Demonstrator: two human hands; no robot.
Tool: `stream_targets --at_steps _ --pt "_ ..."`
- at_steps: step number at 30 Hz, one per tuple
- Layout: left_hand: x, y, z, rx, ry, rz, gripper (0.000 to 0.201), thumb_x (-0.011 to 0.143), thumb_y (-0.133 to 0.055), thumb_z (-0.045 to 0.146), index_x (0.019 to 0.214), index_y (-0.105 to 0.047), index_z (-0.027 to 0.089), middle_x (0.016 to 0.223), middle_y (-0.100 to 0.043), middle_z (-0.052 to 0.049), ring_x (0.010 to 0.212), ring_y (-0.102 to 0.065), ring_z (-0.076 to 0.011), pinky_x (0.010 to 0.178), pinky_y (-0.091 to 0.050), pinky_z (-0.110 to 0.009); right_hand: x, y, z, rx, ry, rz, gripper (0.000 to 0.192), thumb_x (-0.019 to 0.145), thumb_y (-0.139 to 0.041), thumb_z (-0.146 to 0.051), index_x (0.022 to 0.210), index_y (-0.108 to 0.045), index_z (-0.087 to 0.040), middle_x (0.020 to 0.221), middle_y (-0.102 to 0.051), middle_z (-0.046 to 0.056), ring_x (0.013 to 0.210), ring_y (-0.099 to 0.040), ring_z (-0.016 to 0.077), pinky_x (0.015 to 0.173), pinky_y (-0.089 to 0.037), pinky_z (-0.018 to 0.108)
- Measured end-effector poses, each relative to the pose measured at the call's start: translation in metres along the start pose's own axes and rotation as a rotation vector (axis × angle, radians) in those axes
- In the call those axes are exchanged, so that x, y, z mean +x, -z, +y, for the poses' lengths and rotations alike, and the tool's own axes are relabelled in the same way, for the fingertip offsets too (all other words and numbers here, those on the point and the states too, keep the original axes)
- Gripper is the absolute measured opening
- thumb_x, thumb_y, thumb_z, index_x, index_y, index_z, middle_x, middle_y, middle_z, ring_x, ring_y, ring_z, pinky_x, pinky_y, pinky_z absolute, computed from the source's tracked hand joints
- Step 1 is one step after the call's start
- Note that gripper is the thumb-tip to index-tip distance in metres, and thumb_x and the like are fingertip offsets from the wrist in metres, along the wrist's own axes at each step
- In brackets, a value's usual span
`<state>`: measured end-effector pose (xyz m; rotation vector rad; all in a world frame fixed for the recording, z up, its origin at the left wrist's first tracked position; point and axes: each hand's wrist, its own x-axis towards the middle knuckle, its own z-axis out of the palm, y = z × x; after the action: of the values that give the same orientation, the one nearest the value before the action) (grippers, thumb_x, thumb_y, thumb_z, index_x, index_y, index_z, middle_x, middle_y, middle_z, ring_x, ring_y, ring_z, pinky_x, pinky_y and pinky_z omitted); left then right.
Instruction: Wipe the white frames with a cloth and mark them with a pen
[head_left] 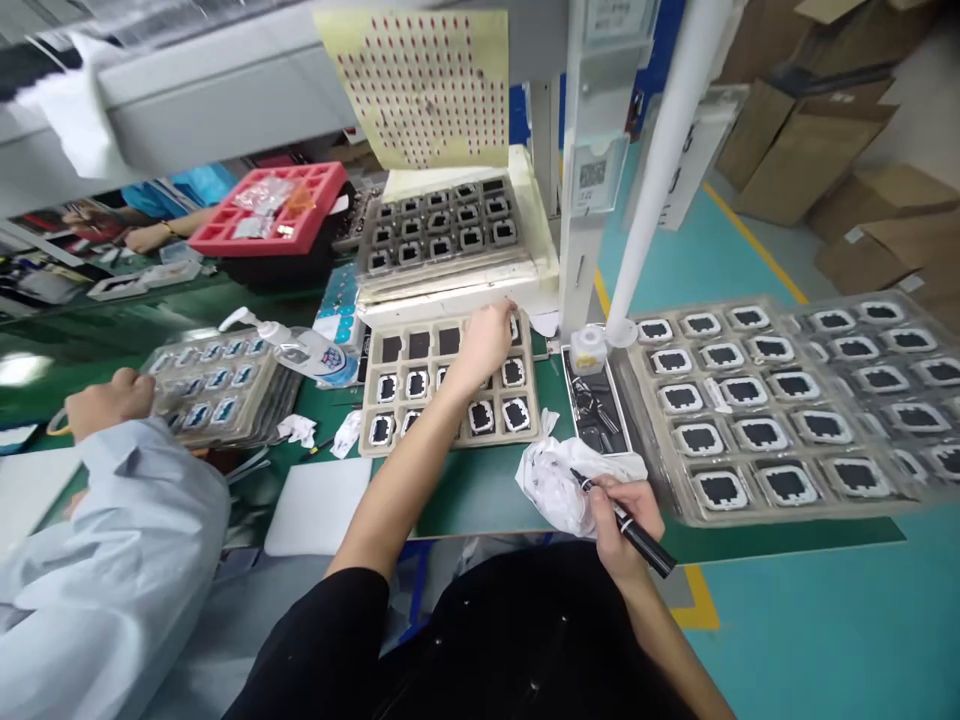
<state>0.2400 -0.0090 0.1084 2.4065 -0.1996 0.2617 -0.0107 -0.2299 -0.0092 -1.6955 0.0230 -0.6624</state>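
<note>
My right hand (626, 515) grips a black marker pen (643, 543), its tip pointing up and left over a crumpled white cloth or bag (559, 485). My left hand (486, 345) reaches across a beige compartment tray (450, 447), fingers curled together at its far right pocket. Whatever those fingertips hold is hidden. Small white-rimmed black frame parts (481, 417) lie in many of the tray's pockets. Several pockets along the back row show no part. My left forearm covers some of the middle parts.
Stacked trays of similar parts (761, 433) stand at the right; another stack (441, 225) is behind. A pump bottle (315, 352) leans left of the beige tray. A narrow tool box (596, 405) sits near a post. A co-worker's hand (112, 400) is by trays at the left.
</note>
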Motion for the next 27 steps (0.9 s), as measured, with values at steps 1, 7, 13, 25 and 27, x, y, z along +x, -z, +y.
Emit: stream_targets --at_steps 1,7,13,25,27 --pt "-0.004 -0.001 0.002 0.008 -0.005 0.01 0.037 0.112 -0.045 0.014 0.126 -0.078 0.013 0.117 -0.082 -0.019 0.114 -0.077 -0.0338 0.113 -0.055 -0.05 0.001 0.0 0.001 -0.003 0.003 -0.006 0.017 0.097 -0.079 -0.035 0.092 -0.067 -0.025 0.085 -0.085 0.004 0.075 -0.086 0.0251 0.068 -0.071 0.035" --pt "-0.024 0.006 0.008 -0.068 0.026 0.137 0.042 0.109 -0.052 0.016 0.146 -0.073 0.015 0.145 -0.073 -0.025 0.132 -0.073 -0.039 0.122 -0.05 -0.058 0.006 0.002 0.003 -0.008 0.028 -0.044 0.015 0.093 -0.083 -0.03 0.09 -0.07 -0.024 0.085 -0.085 0.005 0.074 -0.085 0.0243 0.068 -0.071 0.033" --pt "-0.108 0.037 0.007 -0.404 0.175 0.313 0.025 0.106 -0.069 0.036 0.125 -0.079 0.023 0.128 -0.084 -0.012 0.119 -0.079 -0.0266 0.112 -0.06 -0.04 0.006 0.003 0.006 0.004 0.038 -0.034 0.017 0.095 -0.082 -0.033 0.089 -0.069 -0.024 0.084 -0.085 0.005 0.07 -0.084 0.0257 0.064 -0.07 0.034" --pt "-0.243 0.015 -0.025 -1.097 0.892 0.369 0.022 0.106 -0.077 0.033 0.11 -0.078 0.012 0.117 -0.088 -0.02 0.104 -0.089 -0.0274 0.091 -0.073 -0.033 0.006 0.006 0.02 0.022 -0.034 -0.092 0.025 0.096 -0.084 -0.041 0.089 -0.068 -0.023 0.087 -0.085 0.007 0.071 -0.085 0.0272 0.067 -0.071 0.035" --pt "-0.234 0.021 -0.029 -1.095 0.903 0.337 0.023 0.105 -0.08 0.033 0.106 -0.078 0.01 0.109 -0.088 -0.022 0.089 -0.089 -0.025 0.082 -0.073 -0.029 0.004 0.008 0.024 0.005 -0.078 -0.078 0.028 0.094 -0.086 -0.045 0.089 -0.069 -0.023 0.088 -0.085 0.008 0.071 -0.086 0.03 0.066 -0.071 0.038"
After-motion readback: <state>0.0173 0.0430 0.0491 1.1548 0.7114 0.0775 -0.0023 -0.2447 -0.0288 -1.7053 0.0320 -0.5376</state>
